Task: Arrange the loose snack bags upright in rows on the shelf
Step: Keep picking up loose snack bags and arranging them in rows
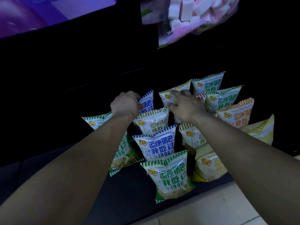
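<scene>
I am curling my left hand (125, 103) around the edge of a blue-striped bag (146, 101), fingers grasping it to keep it standing at the back of its row. My right hand (186, 105) is lying loose and spread, fingertips touching the top of a yellow-striped bag (177, 90), probably steadying it. Nearer me than both hands, more snack bags (155, 145) are standing in rows on the dark shelf (129, 200).

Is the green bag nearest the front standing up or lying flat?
Upright: the green bag stands on its bottom edge, striped top seal up, print facing the camera.
</scene>
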